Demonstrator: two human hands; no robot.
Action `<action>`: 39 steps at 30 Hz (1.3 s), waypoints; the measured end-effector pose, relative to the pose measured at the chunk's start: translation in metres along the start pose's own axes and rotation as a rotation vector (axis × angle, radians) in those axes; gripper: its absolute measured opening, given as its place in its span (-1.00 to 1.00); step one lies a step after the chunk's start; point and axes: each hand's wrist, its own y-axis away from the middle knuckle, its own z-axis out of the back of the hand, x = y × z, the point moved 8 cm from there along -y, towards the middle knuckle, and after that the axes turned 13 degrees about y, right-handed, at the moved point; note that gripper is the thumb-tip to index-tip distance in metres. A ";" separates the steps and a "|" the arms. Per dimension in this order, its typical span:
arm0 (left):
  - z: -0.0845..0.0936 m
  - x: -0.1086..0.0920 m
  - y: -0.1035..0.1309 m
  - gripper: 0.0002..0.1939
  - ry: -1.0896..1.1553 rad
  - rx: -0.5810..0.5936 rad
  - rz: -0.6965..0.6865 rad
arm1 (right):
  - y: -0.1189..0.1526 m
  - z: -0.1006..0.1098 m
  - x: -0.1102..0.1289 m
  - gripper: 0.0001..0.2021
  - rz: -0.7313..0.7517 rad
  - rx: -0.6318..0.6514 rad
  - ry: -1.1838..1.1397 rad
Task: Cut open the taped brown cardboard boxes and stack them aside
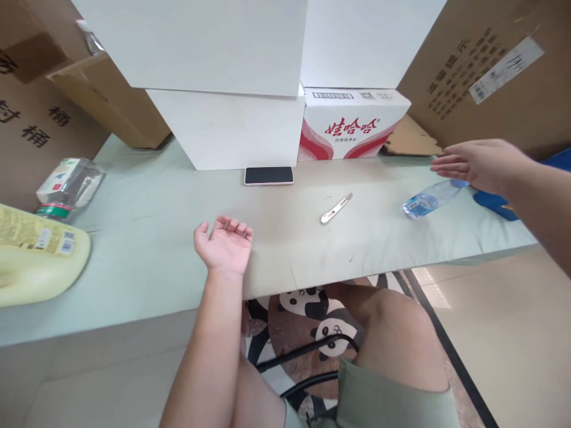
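Note:
My left hand (226,245) rests palm up near the front edge of the table, fingers slightly curled and apart, holding nothing. Over at the right, my right hand (484,163) is above the cap end of a clear water bottle (430,199) lying on its side; its fingers are extended and nothing shows in them. Whether it touches the bottle I cannot tell. A white utility knife (336,208) lies between the two hands. Behind it to the left, a dark-screened phone (269,175) lies flat against the base of a white panel.
White panels (227,128) and a red-and-white carton (352,128) stand at the back. Cardboard boxes (486,65) flank both sides. At left lie a clear bottle with a green cap (71,187) and a yellow jug (42,255). A blue object (497,205) is at right.

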 end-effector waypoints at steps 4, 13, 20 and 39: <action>0.003 -0.008 0.007 -0.63 0.035 0.022 0.014 | 0.036 -0.035 0.007 -0.92 -0.045 0.114 -0.027; 0.029 -0.066 0.025 -0.67 0.182 0.043 -0.043 | 0.096 -0.122 0.085 -0.90 0.082 0.300 0.001; 0.051 -0.112 0.030 -0.69 0.331 -0.003 -0.089 | 0.170 -0.262 0.194 -0.83 0.411 0.604 0.179; 0.068 -0.129 0.021 -0.78 0.502 -0.130 0.033 | 0.301 -0.496 0.493 -0.31 1.029 0.336 0.531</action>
